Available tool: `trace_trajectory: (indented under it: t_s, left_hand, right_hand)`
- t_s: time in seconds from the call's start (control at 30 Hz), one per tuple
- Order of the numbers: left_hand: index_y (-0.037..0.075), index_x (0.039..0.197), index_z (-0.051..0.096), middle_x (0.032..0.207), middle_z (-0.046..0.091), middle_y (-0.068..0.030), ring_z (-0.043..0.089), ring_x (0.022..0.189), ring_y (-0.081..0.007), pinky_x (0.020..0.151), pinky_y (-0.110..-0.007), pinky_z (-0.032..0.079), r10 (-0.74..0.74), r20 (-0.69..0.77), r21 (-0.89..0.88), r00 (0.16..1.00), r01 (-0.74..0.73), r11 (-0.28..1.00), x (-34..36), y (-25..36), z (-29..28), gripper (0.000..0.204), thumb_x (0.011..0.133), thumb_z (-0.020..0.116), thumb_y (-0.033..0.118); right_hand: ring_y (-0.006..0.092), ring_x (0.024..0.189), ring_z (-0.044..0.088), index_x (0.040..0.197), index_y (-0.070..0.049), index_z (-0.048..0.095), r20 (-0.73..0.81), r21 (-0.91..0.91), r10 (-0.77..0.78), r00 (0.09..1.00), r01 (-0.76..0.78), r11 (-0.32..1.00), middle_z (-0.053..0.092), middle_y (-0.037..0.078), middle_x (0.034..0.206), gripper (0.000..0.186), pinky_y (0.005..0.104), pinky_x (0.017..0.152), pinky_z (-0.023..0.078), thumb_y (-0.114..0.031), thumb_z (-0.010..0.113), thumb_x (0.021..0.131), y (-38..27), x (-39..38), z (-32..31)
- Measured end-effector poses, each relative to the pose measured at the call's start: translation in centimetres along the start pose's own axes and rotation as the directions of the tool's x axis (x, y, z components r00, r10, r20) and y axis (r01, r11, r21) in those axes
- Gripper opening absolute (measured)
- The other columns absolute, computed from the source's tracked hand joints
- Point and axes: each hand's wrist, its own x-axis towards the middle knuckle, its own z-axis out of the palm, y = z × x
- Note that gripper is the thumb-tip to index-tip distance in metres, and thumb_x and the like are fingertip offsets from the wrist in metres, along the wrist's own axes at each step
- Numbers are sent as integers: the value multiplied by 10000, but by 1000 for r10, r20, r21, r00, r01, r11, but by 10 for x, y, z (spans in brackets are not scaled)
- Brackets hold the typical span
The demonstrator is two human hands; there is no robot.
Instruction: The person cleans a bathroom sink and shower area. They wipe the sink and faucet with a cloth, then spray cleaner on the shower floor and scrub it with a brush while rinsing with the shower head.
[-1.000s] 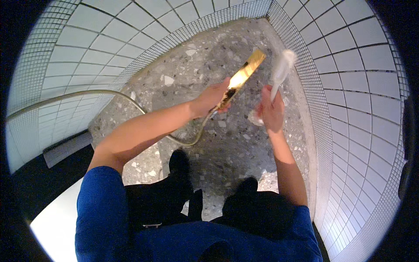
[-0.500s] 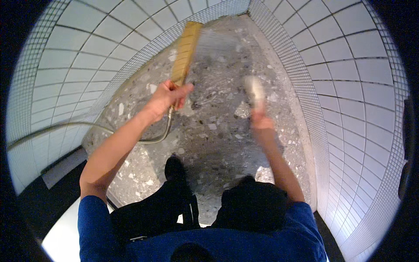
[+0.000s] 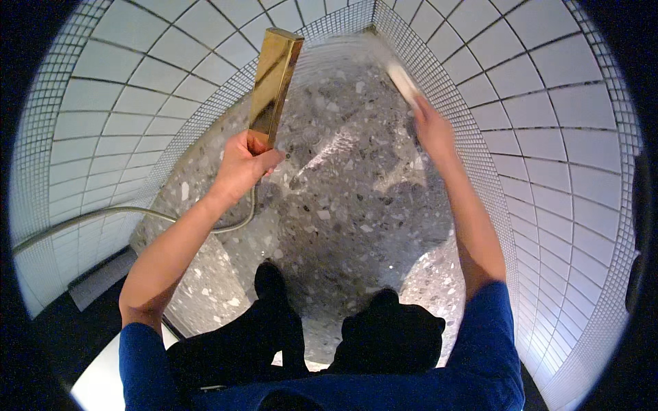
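Observation:
My left hand (image 3: 245, 161) grips the lower end of a long gold bar-shaped shower head (image 3: 273, 77), held upright and pointing away from me toward the far corner. Its metal hose (image 3: 123, 214) curves off to the left wall. My right hand (image 3: 430, 129) is stretched forward by the right wall and holds a pale brush-like tool (image 3: 401, 77), blurred by motion. A faint spray of water shows over the speckled grey stone floor (image 3: 349, 205) between my hands.
White tiled walls (image 3: 541, 164) with a band of small mosaic tiles close in on both sides and meet at a far corner (image 3: 373, 20). My dark shoes (image 3: 271, 284) and knees stand on the wet stone floor. A pale ledge sits at lower left.
My left hand has swung the gold shower head from the right to the left and raised it upright. My right hand has reached farther forward along the right wall with the pale tool.

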Motion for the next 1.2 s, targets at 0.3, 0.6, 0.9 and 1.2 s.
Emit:
trace_trajectory:
  t_s: [0.3, 0.6, 0.9, 1.2]
  left_hand:
    - [51, 675, 485, 577, 565, -40, 508, 491, -100, 453, -247, 362, -205, 221, 1, 954, 210, 978, -12, -20, -7, 165, 731, 632, 2]
    - [25, 756, 535, 599, 530, -6, 509, 529, -88, 466, -259, 380, -189, 455, 271, 870, 67, 960, 4, -70, 65, 159, 682, 666, 76]
    - [53, 699, 479, 576, 514, -14, 495, 508, -96, 466, -278, 387, -246, 641, 434, 727, -79, 898, 6, -37, 125, 170, 688, 645, 82]
    - [45, 695, 497, 582, 522, -40, 495, 500, -129, 485, -276, 399, -334, 507, 408, 794, 120, 905, 4, -56, 81, 140, 692, 632, 83]
  right_hand:
    - [350, 1021, 600, 1259, -194, 555, 227, 65, 87, 970, -105, 992, 615, 163, 1132, 392, 406, 863, 474, -394, 427, 947, 76, -46, -20]
    - [322, 1019, 616, 1266, -154, 554, 2, -333, 836, 549, -788, 518, 628, 199, 1111, 363, 383, 865, 478, -305, 398, 975, 208, -440, -154]
    - [287, 598, 627, 1089, -147, 647, 198, -287, 555, 808, -493, 821, 662, 125, 738, 386, 445, 538, 499, -404, 400, 943, 52, -383, 6]
    - [368, 706, 642, 1081, -131, 623, -157, -233, 812, 562, -820, 523, 645, 212, 793, 310, 468, 583, 500, -313, 398, 970, 33, -519, -165]
